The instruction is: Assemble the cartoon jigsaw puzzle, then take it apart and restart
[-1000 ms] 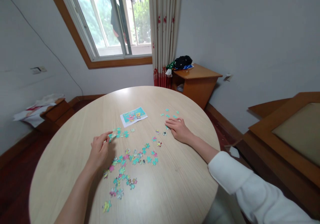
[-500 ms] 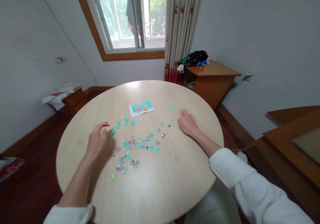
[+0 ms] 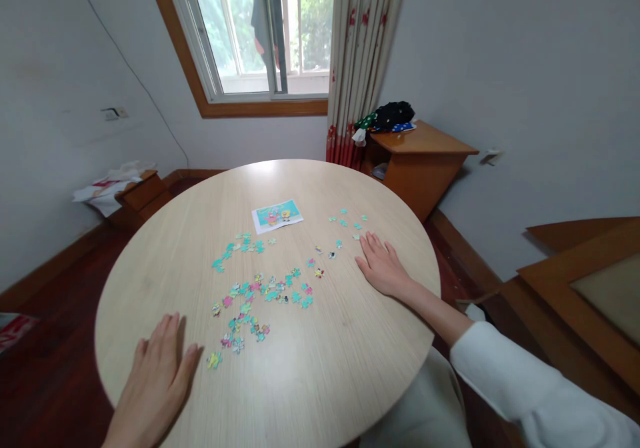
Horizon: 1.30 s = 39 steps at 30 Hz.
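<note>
My left hand (image 3: 156, 375) lies palm down near the table's front left, fingers stretched, beside a yellow-green puzzle piece (image 3: 215, 360). Over on the right, my right hand (image 3: 383, 263) rests flat with its fingers spread, the fingertips close to a pale puzzle piece (image 3: 357, 237). Neither hand holds anything. Between them spreads a loose pile of teal, pink and yellow puzzle pieces (image 3: 270, 295). Behind it, a curved group of teal pieces (image 3: 227, 255) lies to the left, and several scattered teal pieces (image 3: 343, 223) lie to the right. A printed picture card (image 3: 277, 217) sits beyond them.
All this is on a round pale wooden table (image 3: 310, 375). A wooden cabinet (image 3: 425, 161) with cloths on top stands behind it at the right, by a curtain (image 3: 357, 68). Papers lie on a low wooden stand (image 3: 143, 191) at the left. A window is ahead.
My left hand has drawn back toward me and come down flat on the table. My right hand has slid slightly nearer, and more teal pieces show beyond its fingertips.
</note>
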Each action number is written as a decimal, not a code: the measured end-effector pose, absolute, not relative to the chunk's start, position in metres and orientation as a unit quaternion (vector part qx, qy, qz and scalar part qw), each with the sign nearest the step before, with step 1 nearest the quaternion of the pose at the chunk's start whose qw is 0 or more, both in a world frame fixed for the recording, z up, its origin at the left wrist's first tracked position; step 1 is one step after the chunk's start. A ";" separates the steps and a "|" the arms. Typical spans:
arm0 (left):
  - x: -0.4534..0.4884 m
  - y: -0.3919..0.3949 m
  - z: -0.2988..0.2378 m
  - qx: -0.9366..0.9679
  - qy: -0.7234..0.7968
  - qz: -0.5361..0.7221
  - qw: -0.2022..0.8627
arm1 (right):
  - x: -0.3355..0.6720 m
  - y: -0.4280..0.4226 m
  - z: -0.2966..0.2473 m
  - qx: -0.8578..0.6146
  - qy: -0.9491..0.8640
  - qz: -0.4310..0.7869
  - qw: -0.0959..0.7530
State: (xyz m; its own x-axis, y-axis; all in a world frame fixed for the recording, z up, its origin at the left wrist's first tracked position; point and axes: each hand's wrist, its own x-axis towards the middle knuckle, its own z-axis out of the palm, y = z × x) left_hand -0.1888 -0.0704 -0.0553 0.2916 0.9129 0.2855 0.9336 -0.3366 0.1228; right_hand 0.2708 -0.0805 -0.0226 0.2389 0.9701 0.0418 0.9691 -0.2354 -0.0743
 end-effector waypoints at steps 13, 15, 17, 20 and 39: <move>-0.136 -0.074 -0.048 -0.850 -0.505 -0.139 0.053 | 0.270 -0.076 -0.021 -0.651 -0.746 -0.007 0.140; -0.129 -0.071 -0.047 -0.845 -0.513 -0.145 0.045 | 0.266 -0.071 -0.020 -0.668 -0.732 -0.007 0.133; -0.121 -0.067 -0.045 -0.840 -0.522 -0.145 0.036 | 0.259 -0.063 -0.019 -0.678 -0.727 0.002 0.113; -0.107 -0.061 -0.037 -0.838 -0.533 -0.118 0.022 | 0.242 -0.049 -0.015 -0.663 -0.744 0.026 0.079; -0.034 -0.054 -0.020 -0.867 -0.494 -0.062 -0.019 | 0.173 -0.069 -0.010 -0.547 -0.832 0.046 0.081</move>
